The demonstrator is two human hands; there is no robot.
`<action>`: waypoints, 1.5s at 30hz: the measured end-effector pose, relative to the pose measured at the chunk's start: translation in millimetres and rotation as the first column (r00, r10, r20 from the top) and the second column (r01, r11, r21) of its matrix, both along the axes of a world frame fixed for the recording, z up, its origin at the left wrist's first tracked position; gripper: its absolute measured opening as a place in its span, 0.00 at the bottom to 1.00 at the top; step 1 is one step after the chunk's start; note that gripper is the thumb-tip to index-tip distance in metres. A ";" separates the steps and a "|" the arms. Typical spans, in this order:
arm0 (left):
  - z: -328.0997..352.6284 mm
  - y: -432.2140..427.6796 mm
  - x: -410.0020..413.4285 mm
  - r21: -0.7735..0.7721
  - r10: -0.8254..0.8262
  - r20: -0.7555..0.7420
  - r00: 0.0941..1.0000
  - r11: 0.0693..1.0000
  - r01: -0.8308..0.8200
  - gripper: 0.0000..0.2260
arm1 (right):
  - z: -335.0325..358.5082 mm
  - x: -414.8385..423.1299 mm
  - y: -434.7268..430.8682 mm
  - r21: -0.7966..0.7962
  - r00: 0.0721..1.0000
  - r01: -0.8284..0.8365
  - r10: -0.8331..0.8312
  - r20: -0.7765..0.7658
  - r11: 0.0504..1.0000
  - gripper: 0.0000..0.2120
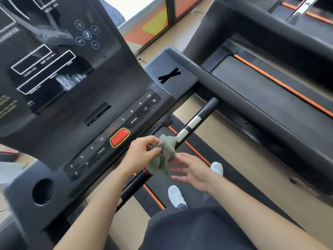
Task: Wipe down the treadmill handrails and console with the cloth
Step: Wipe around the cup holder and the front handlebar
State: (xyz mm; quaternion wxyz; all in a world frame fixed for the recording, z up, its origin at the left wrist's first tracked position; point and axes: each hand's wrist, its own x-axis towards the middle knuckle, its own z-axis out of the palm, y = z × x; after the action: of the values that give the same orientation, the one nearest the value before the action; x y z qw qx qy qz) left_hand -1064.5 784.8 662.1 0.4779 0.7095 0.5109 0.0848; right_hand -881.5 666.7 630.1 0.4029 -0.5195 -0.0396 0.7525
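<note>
A crumpled grey-green cloth [164, 154] hangs in front of the treadmill console [86, 112]. My left hand [142, 150] pinches the cloth's upper left part. My right hand [192, 170] is open, fingers spread, just right of the cloth and brushing its lower edge. The cloth's top lies against the near end of the short black and silver pulse grip [195, 120]. The long black right handrail [252, 105] runs away to the right. A red stop button [119, 138] sits on the console's button strip, just left of my left hand.
A round cup holder [42, 191] is at the console's lower left. The black belt with orange edge lines [191, 148] lies below, with my white shoes [176, 195] on it. A second treadmill [270, 51] stands to the right.
</note>
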 end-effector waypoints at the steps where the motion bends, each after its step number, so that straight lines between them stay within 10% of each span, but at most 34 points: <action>1: 4.9 -3.3 6.2 -0.073 0.042 0.113 0.993 0.997 -0.034 0.04 | 7.1 4.1 -1.2 -0.006 0.999 0.018 -0.018 -0.039 1.000 0.16; 7: 15.7 -40.6 40.9 -0.336 0.210 0.457 0.864 0.940 -0.051 0.04 | 32.5 28.2 -4.8 -0.052 0.946 0.158 -0.166 -0.278 0.986 0.28; 13: -24.3 -61.2 40.9 0.101 0.001 0.091 0.996 0.995 -0.010 0.03 | 14.3 29.7 -12.4 -0.069 0.957 0.275 -0.280 -0.080 0.959 0.14; 19: -41.9 -54.1 2.2 0.367 0.143 -0.130 0.981 0.926 -0.086 0.09 | -39.1 14.5 -9.0 -0.241 0.906 0.419 -0.387 0.170 0.875 0.08; 29: -61.8 -65.7 -29.6 0.082 0.220 -0.003 0.976 0.972 -0.219 0.14 | -47.5 -44.3 18.4 -0.232 0.931 0.200 -0.259 -0.258 0.952 0.20; 45: -62.9 -68.9 -29.2 0.106 0.236 -0.030 0.971 0.967 -0.232 0.14 | -47.0 -26.7 22.9 -0.205 0.942 0.185 -0.233 -0.243 0.961 0.23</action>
State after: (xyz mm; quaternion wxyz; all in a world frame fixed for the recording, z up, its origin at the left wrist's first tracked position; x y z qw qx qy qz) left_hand -1093.7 715.9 599.2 0.4170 0.6692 0.5961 0.1515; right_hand -908.1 689.5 583.1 0.4339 -0.4495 0.1381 0.7685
